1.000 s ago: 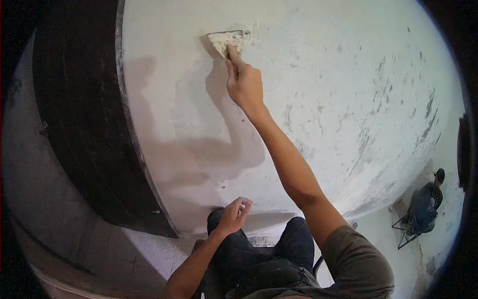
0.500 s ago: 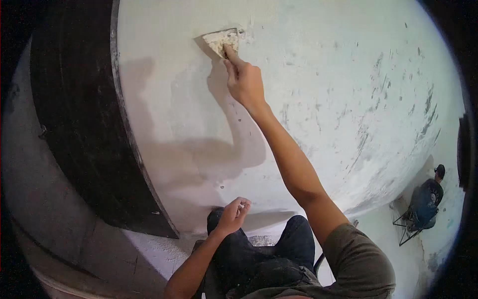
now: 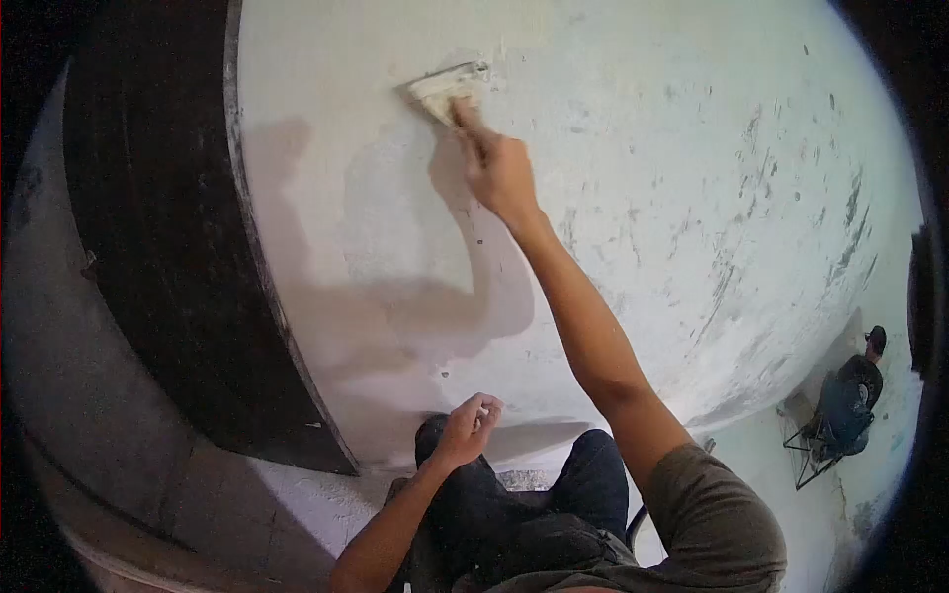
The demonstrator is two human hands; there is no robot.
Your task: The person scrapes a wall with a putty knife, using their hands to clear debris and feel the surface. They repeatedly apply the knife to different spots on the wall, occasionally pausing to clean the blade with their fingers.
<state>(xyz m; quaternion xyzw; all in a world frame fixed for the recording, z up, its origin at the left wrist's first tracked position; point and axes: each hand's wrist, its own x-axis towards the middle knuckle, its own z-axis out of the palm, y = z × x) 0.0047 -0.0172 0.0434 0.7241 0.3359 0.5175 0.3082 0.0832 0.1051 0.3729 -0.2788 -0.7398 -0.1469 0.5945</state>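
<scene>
My right hand (image 3: 496,173) is wrapped round the handle of a putty knife (image 3: 447,94) at the upper middle of the view. Whitish filler coats the knife's broad blade, whose far edge lies against the pale wall (image 3: 633,178). A small dark hole in the wall shows at the blade's right corner. Low in the view, my left hand (image 3: 473,427) hovers above my thigh with its fingers curled in. Pale residue marks those fingertips, and whatever they might hold is hidden.
A dark door panel (image 3: 158,217) runs down the left side of the wall. Scuffs and dark patches mark the wall on the right. Another person (image 3: 848,395) sits on a thin-legged stool (image 3: 803,463) at the far right.
My right hand has shifted slightly right and down, and the putty knife has turned a little against the wall. My left hand stays almost in place.
</scene>
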